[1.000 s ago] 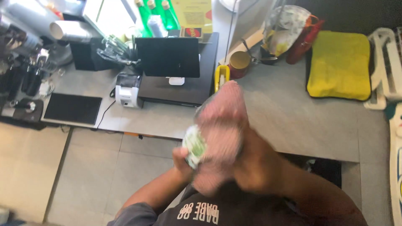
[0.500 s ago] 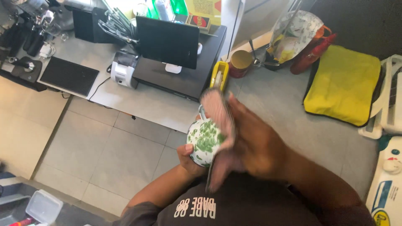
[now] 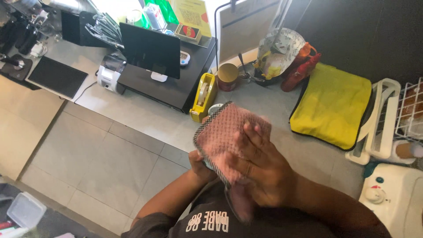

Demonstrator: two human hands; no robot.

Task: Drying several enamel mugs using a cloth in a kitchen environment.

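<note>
right hand [image 3: 260,169]: spread flat over the pink cloth [image 3: 222,132], fingers [image 3: 246,141] splayed and pressing on its waffle weave from the near side.
left hand [image 3: 200,165]: mostly hidden under the cloth; only the knuckles and wrist show, curled around something beneath it. what it grips cannot be told.
cloth: pink, with a dark stitched edge, held up in front of the chest between both hands, above the floor and just before the tabletop [image 3: 264,105] edge. a loose corner hangs down, blurred.
tape dispenser [image 3: 203,96]: yellow, standing on the tabletop just beyond the cloth.
brown tin [image 3: 228,77]: near the dispenser, on its right.
yellow mat [image 3: 332,105]: lies flat on the tabletop, well to the right of the hands.
red bottles [image 3: 302,70]: leaning together at the mat's upper left corner, beside a patterned cap [image 3: 277,50].
screen [image 3: 152,50]: dark, on a stand on a black box left of the dispenser.
printer [image 3: 108,75]: small, white, left of the screen.
tablet [image 3: 57,77]: dark, flat, far left.
white rack [image 3: 374,123]: right of the mat.
</note>
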